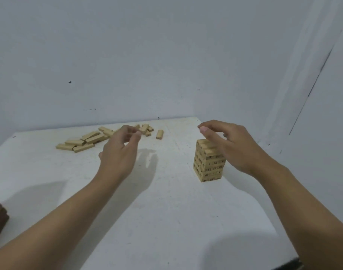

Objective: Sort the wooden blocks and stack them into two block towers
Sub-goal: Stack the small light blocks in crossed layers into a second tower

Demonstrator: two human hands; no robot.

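Grip: left hand (119,152), right hand (233,147) relaxed, empty | one tower (208,166) | one pile (88,139)

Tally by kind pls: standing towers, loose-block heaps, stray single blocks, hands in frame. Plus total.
Standing tower: 1
Loose-block heap: 1 (its blocks overlap too much to count)
Stray single block: 1
Hands: 2, left hand and right hand
Total: 5
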